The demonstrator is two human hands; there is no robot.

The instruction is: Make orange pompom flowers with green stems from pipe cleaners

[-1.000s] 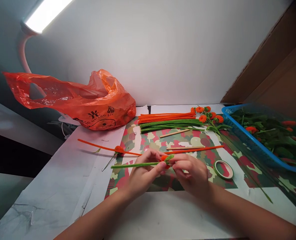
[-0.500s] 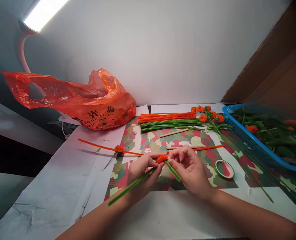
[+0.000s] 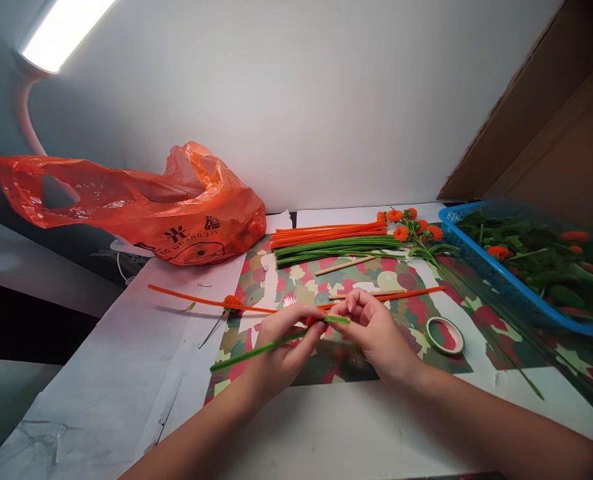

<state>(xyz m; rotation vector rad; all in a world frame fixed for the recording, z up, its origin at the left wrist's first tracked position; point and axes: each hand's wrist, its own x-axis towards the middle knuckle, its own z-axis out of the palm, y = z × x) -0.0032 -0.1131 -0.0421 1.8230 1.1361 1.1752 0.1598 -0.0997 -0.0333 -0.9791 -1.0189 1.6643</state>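
My left hand point(image 3: 281, 350) pinches a green pipe cleaner point(image 3: 256, 350) and a small orange coil point(image 3: 312, 321) over the patterned mat point(image 3: 301, 283). The green stem slants down to the left past my wrist. My right hand point(image 3: 371, 330) is closed on the short free end of the same green pipe cleaner, right beside the coil. Both hands meet fingertip to fingertip. A long orange pipe cleaner point(image 3: 191, 300) with a coiled middle lies just beyond my left hand.
An orange plastic bag point(image 3: 141, 207) sits at the back left. Bundles of orange and green pipe cleaners point(image 3: 331, 241), finished orange flowers point(image 3: 413, 230), wooden sticks point(image 3: 343, 265) and a roll of green tape point(image 3: 443, 335) lie on the mat. A blue basket point(image 3: 526, 267) holds more flowers at right.
The green stem swung from level to slanting down-left. My right hand folded the short green end from hanging down to lying flat beside the orange coil. The view shifted slightly.
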